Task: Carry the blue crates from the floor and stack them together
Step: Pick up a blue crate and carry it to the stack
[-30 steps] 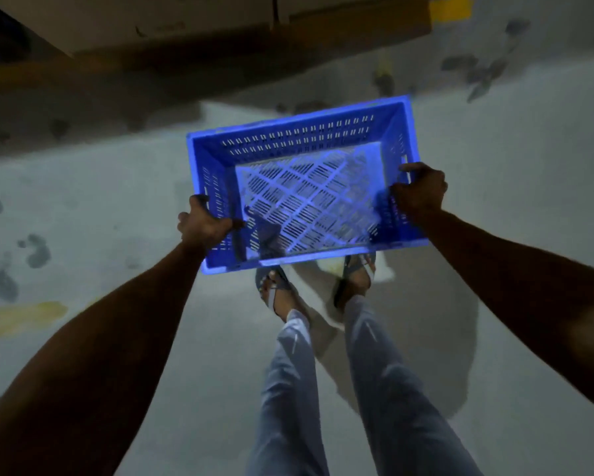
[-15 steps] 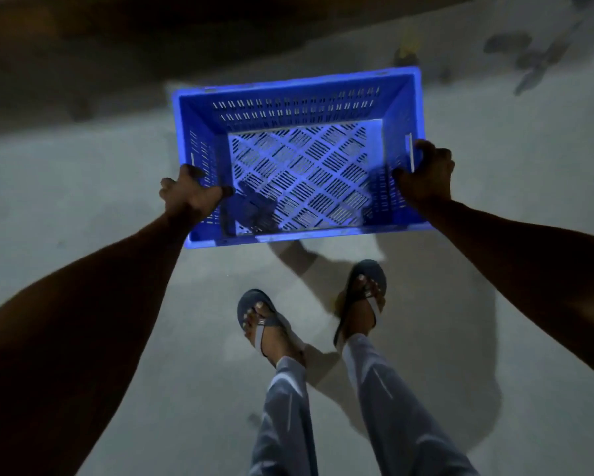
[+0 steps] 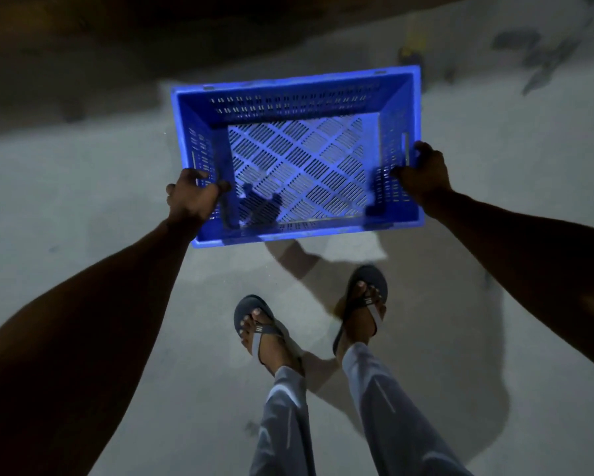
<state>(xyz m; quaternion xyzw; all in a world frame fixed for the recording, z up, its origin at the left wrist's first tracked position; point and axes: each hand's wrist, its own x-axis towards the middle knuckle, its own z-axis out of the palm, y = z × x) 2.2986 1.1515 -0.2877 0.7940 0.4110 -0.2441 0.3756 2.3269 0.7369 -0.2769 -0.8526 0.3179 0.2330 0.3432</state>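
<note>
While both arms reached forward and down, the left hand gripped the left short wall of the blue crate, its fingers curled over the rim and the thumb hooked inside. The right hand gripped the opposite wall near its slotted handle opening, fingers wrapped over the outside edge. The crate hung between the two hands above the floor, in front of the person's feet, open side up and empty. It was rectangular moulded plastic, with a thick rim, rows of small vertical slots through its walls and a base perforated in a diamond lattice of slotted patches. No brand mark or writing could be read on it. Below it stood two feet in dark flip-flops with lighter striped straps, and legs in pale, smooth trousers. The floor was grey, matte concrete with dark blotches toward the far right and deep shadow along the top.
</note>
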